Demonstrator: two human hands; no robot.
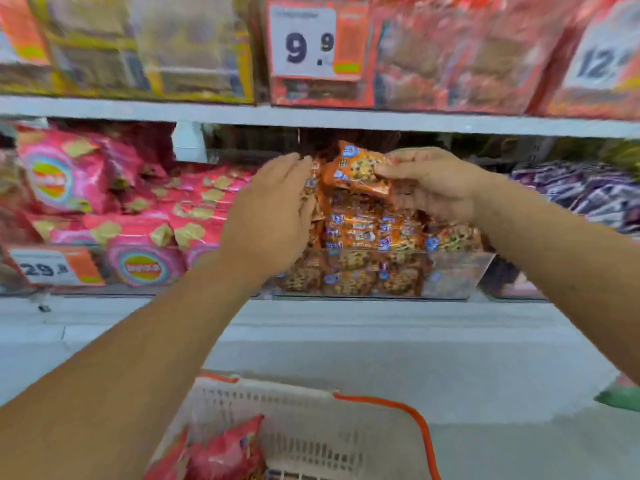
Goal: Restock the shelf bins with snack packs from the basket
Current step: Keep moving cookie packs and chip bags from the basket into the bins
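While price tags read 9.9 (304, 46) and 29 (52, 268), right hand (436, 185) pinches orange cookie pack (360, 168) above clear shelf bin (453, 271), left hand (273, 216) fingers straight, touching stacked packs (363, 230), basket (311, 427) below.

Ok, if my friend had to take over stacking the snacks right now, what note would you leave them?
Right hand: pinches an orange cookie pack above the clear bin.
Left hand: open, fingers straight against the left side of the stacked orange packs.
Done: bin piled above its front wall.
Left: set this pack down, then shelve the red packs in the white basket.
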